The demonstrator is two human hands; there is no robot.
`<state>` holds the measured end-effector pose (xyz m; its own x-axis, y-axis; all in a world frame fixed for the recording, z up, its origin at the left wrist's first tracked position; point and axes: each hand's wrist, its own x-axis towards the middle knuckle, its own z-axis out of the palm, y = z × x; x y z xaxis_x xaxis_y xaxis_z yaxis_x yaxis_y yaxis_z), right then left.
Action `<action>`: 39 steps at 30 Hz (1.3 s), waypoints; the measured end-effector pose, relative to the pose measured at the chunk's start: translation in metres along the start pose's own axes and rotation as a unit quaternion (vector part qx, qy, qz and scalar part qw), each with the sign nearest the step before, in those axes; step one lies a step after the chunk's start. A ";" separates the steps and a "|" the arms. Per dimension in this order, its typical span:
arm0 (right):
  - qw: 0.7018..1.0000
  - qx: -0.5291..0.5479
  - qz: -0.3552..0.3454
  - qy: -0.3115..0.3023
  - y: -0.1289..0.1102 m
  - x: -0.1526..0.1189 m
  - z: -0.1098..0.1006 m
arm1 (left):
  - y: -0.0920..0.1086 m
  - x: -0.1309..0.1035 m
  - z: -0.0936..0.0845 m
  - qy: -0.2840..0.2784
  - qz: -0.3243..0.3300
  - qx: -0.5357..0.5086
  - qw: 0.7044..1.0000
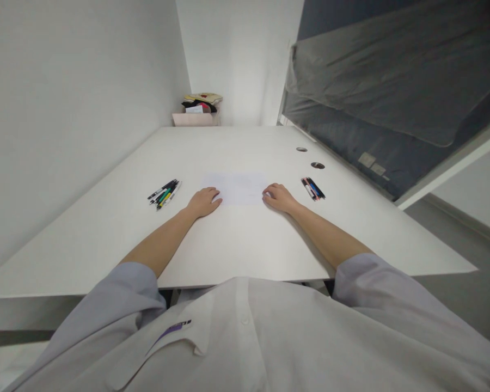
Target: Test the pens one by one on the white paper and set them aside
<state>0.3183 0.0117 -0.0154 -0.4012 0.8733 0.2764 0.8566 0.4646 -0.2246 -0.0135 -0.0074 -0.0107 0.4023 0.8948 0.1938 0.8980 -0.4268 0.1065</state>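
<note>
Paper sheet (239, 189) matt; tabletop (245, 239) smooth; shirt (298, 332) matt cloth; pens (165, 194) probably plastic.

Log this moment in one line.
paper: flat on table; left hand: at its left edge; right hand: at its right edge; left pens: grouped; right pens: grouped

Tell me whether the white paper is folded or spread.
Spread: the paper lies flat on the table, between the left hand and the right hand.

No text can be read (pale patches (366, 159) on the dark panel (351, 139) are too blurred).
</note>
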 end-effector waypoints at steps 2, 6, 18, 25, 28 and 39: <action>1.000 0.001 0.001 -0.002 0.000 0.000 -0.001 | 0.002 0.000 0.000 0.007 -0.002 -0.002 1.000; 1.000 0.001 0.004 -0.008 -0.001 0.000 -0.002 | 0.002 -0.001 -0.006 0.032 -0.038 0.004 0.999; 1.000 0.011 0.003 -0.009 -0.001 -0.001 -0.001 | -0.045 -0.016 -0.034 0.062 -0.268 0.086 0.958; 1.000 0.012 -0.001 -0.003 0.000 -0.001 -0.001 | -0.051 -0.022 -0.037 0.073 -0.300 0.083 0.947; 1.000 0.006 -0.003 -0.006 0.000 0.000 -0.001 | -0.052 -0.021 -0.037 0.067 -0.309 0.078 0.945; 1.000 0.010 -0.006 -0.007 0.001 0.000 0.000 | -0.052 -0.015 -0.038 0.048 -0.290 0.076 0.953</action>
<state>0.3194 0.0119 -0.0152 -0.4164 0.8690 0.2672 0.8445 0.4786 -0.2404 -0.0733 -0.0039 0.0178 -0.1818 0.9549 0.2347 0.9826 0.1670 0.0819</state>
